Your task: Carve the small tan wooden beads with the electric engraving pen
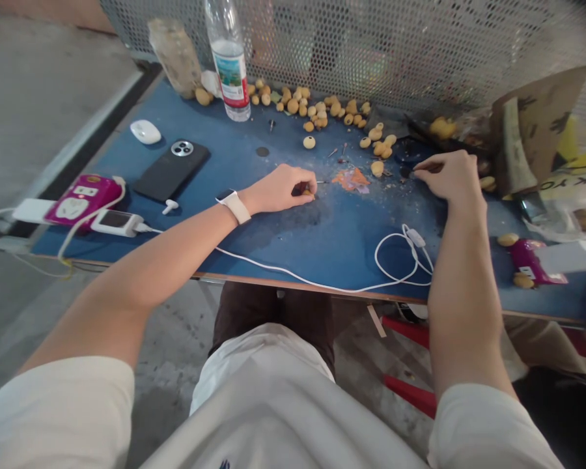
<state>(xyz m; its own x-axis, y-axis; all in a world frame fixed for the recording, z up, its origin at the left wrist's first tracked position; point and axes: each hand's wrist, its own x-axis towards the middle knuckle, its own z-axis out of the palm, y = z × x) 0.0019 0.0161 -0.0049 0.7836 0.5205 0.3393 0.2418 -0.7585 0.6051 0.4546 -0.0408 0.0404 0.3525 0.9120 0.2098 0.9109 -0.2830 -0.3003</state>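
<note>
My left hand, with a watch on the wrist, rests near the middle of the blue table. Its fingers curl round a small yellowish gourd, mostly hidden. A thin dark tool tip sticks out to the right of the fingers. Just beyond it lies an orange and purple smeared patch. My right hand is at the table's right side, thumb and fingers pinched together at a small dark disc; whether it is gripped cannot be made out. A pale gourd lies between the hands.
Many small gourds line the back beside a water bottle. A phone, white case, earbud and purple power strip lie left. A white cable runs along the front; cardboard and bags stand right.
</note>
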